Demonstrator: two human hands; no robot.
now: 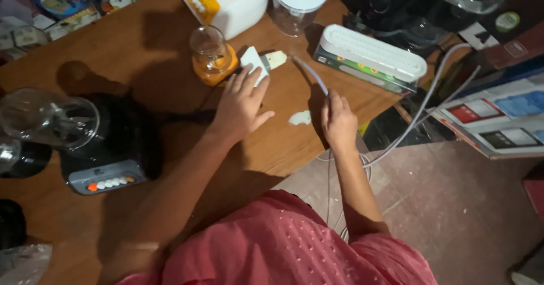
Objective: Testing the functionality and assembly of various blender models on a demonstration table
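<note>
Resting flat, fingers spread, left hand covers a white plug block on the wooden counter. At 3 o'clock, right hand curls around a white cable. Glass jar on orange base at 11 o'clock.

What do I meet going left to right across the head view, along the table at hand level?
Black blender base → left hand → pale scrap → right hand → white cable → printed boxes.

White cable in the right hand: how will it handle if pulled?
Probably floppy: the white cable curves loosely from the white plug under the left hand, past the right hand, and loops off the table edge. Likely light, and may drag the plug.
</note>
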